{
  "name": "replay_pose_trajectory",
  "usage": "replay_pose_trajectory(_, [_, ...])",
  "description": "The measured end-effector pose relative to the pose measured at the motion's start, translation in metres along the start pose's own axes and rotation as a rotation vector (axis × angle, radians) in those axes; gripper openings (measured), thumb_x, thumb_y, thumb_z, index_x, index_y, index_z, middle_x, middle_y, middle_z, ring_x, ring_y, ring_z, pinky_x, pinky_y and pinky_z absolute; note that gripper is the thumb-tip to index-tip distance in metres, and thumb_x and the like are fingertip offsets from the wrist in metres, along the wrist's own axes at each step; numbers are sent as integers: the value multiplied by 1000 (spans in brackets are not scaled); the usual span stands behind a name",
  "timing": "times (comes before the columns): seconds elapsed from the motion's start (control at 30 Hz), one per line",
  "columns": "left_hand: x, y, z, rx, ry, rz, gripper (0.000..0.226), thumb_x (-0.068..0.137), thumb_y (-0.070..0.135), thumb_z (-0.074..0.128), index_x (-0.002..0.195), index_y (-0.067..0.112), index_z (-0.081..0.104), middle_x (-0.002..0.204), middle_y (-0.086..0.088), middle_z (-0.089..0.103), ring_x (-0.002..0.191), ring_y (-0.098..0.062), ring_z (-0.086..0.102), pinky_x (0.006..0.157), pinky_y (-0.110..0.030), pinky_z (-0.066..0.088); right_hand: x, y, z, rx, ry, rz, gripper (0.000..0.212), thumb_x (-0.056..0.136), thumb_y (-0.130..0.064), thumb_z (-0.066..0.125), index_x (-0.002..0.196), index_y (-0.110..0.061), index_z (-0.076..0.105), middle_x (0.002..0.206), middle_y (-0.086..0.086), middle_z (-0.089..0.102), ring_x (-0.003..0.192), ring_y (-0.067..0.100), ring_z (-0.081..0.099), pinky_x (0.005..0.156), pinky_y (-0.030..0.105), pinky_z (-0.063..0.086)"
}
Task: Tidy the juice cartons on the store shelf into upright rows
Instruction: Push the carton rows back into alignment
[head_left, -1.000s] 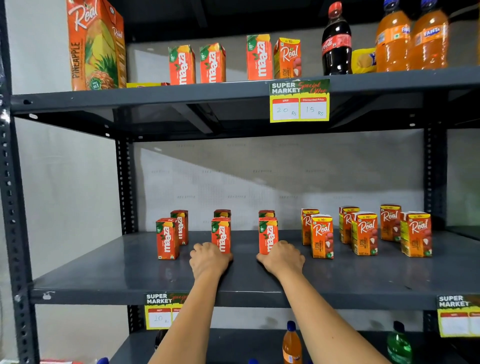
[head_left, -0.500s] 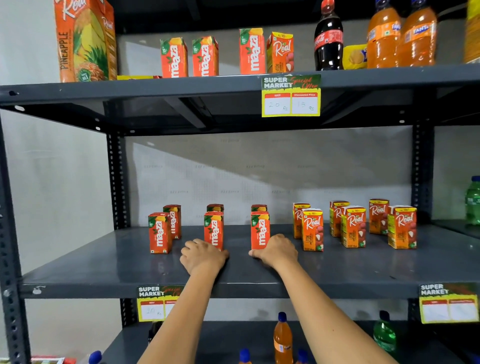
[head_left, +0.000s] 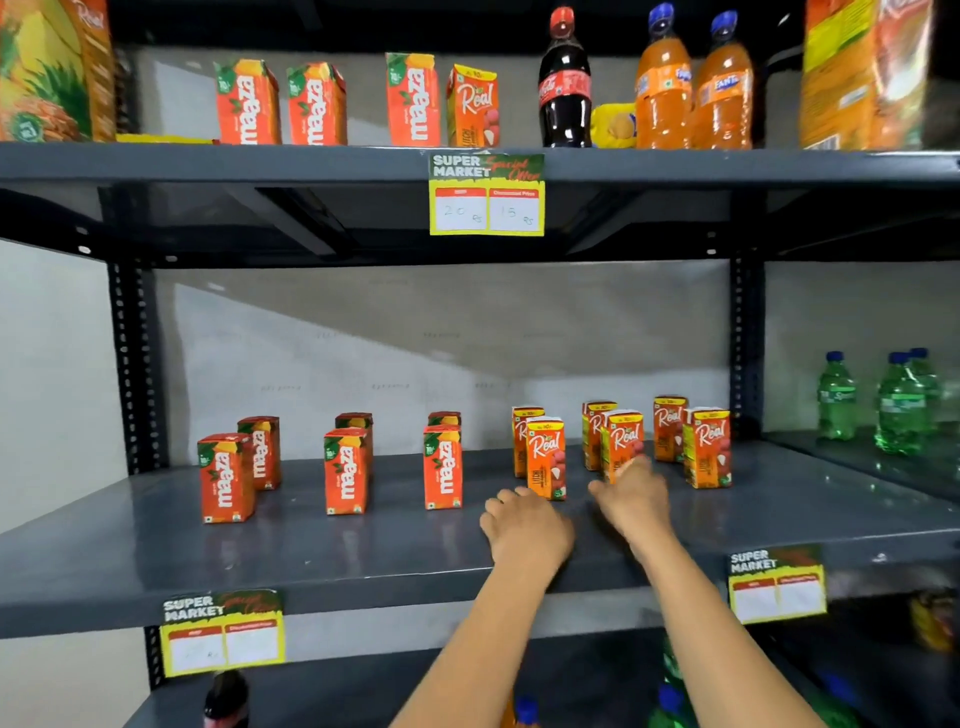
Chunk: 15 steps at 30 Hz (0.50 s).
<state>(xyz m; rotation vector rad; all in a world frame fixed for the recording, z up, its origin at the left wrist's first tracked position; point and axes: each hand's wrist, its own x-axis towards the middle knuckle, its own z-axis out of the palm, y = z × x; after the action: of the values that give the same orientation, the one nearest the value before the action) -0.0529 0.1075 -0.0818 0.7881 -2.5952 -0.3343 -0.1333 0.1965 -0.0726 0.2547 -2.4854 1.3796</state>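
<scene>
Reaching in over the front edge of the middle shelf (head_left: 311, 566), both bare hands are low on the grey surface and neither has a carton in its grasp. The left hand (head_left: 524, 525) is loosely curled, knuckles just short of the front Real carton (head_left: 545, 457) of the nearest pair; the right hand (head_left: 631, 493) is blurred, fingers spread and pointing at the second front Real carton (head_left: 622, 441), close enough that contact cannot be judged. Behind each front carton stands a partner, and a third Real pair (head_left: 706, 447) sits toward the shelf's right end beside the upright post. To the left, three pairs of Maaza cartons (head_left: 345, 470) stand upright and well apart, running toward the left end. Everything already stands upright, so the step looks like squaring the Real pairs, which sit slightly turned. It would go best pinching each carton low on its sides and sliding rather than lifting, faces parallel to the front edge, since such narrow boxes probably tip easily.
</scene>
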Motion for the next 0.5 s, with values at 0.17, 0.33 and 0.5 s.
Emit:
replay_pose_trajectory(0.17, [32, 16, 11, -147, 12, -190, 87, 73, 60, 65, 130, 5, 30, 134, -14, 43, 123, -31, 39, 102, -39, 34, 28, 6, -12, -87, 2, 104, 99, 70, -32, 80, 139, -1, 15, 141, 28, 30, 128, 47, 35, 104, 53, 36])
replay_pose_trajectory(0.33, [51, 18, 19, -155, 43, -204, 92, 71, 60, 66, 134, 3, 32, 136, -15, 43, 125, -31, 39, 103, -40, 33, 40, 10, -3, -210, -79, -16, 89, 71, -35, 78, 133, -5, 21, 133, 21, 48, 124, 40, 44, 100, 49, 38])
replay_pose_trajectory(0.5, [53, 17, 20, -186, 78, -211, 83, 74, 54, 68, 130, 2, 38, 132, -15, 49, 122, -31, 44, 101, -39, 36, 43, 14, 2, -223, -48, -42, 83, 76, -28, 75, 134, -5, 21, 129, 21, 53, 122, 41, 46, 98, 51, 39])
